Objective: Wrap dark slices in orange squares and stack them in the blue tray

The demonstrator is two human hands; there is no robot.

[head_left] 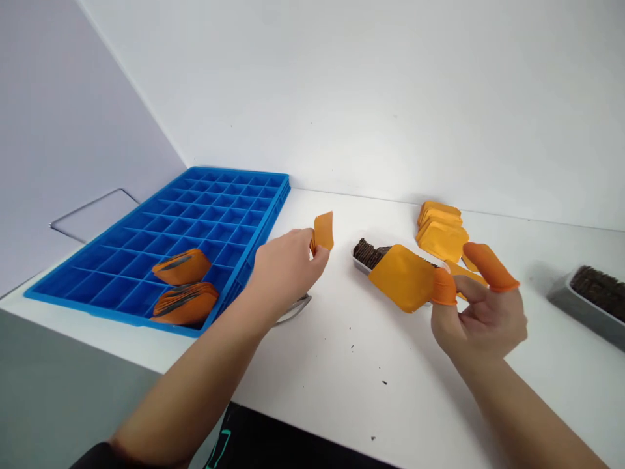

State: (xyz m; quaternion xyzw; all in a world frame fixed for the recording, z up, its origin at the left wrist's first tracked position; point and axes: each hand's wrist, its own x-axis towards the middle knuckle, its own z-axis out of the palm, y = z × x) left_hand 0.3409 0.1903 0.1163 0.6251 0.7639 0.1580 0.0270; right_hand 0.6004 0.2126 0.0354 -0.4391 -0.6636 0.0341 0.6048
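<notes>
My left hand [288,267] is closed in a pinch on a small orange sleeve [323,231], held above the white table just right of the blue compartment tray [205,202]. My right hand [481,312], with orange finger cots on thumb and forefinger, pinches a larger flat orange pouch [403,277] over a small tray of dark wafers [368,253]. Two stacks of filled orange pouches [183,286] lie in the blue tray's near compartments.
A pile of empty orange pouches [442,231] lies at the back right. A grey tray with dark pieces [593,296] sits at the far right edge. A metal clip [293,309] lies under my left wrist. White walls close the back and left.
</notes>
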